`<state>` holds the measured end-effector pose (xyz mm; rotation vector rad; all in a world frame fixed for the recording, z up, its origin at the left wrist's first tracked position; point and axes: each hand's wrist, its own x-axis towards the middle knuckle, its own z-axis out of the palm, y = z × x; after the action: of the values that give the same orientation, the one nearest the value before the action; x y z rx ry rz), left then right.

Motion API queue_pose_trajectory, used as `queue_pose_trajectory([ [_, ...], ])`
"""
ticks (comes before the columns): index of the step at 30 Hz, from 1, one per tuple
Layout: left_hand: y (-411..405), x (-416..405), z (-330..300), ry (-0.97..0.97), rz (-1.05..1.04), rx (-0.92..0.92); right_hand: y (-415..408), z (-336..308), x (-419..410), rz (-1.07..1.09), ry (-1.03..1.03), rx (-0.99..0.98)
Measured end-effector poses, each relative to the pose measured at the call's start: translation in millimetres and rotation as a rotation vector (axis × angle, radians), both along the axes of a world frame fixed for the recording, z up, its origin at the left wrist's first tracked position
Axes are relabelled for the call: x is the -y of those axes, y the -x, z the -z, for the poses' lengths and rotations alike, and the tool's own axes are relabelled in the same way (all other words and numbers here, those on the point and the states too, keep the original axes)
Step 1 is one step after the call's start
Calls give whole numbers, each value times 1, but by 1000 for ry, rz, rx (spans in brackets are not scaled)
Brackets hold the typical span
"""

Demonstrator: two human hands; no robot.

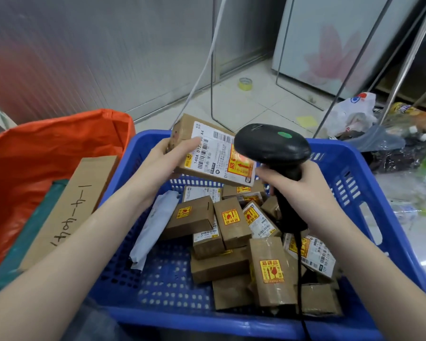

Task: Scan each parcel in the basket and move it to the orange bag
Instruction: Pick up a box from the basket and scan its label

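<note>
A: Where is the parcel [207, 148] being scanned?

B: It is held up over the far-left part of the blue basket [369, 193], label side facing the camera. The left hand [167, 156] is curled round its left end, thumb laid across the label's edge. The right hand [293, 185] is wrapped round the grip of the black scanner [273, 146], whose head is pointed at the label from just beside it; a reddish glow is seen on the yellow sticker.

A: How is such a box judged to handle?

B: Small, stiff cardboard, probably light, since 1 hand is enough to carry it. Clear tape is seen on several boxes in the basket, so the faces may be a little slippery. A grip across the short end, as here, is judged best, because the barcode is left uncovered. The contents are likely fragile, so gentle placing in the orange bag [35, 148] is advised rather than dropping.

A: What can be read?

B: "140A D125 00 A4" is printed along the label, and "D12" is partly read at the lower edge. The yellow-and-red stickers carry "易碎品", a fragile warning, with a glass and arrow symbol. The rest of the print is too small to read.

A: And the bag?

B: A long carton [71, 210] with handwriting, read roughly as "1-4-404", is lying in it already. Many parcels are left in the basket.
</note>
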<state>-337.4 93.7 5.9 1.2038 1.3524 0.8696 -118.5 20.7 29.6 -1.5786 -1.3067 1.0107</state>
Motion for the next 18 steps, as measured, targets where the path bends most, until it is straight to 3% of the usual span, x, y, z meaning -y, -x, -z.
queue_pose_trajectory([
  [4, 1, 3, -3, -38, -82, -85, 8, -7, 5, -96, -76, 170],
  [8, -1, 6, -3, -110, -105, -230, 16, -5, 7, -111, -50, 212],
  [18, -2, 4, -3, -150, -124, -281, 17, -2, 4, -148, -26, 247],
])
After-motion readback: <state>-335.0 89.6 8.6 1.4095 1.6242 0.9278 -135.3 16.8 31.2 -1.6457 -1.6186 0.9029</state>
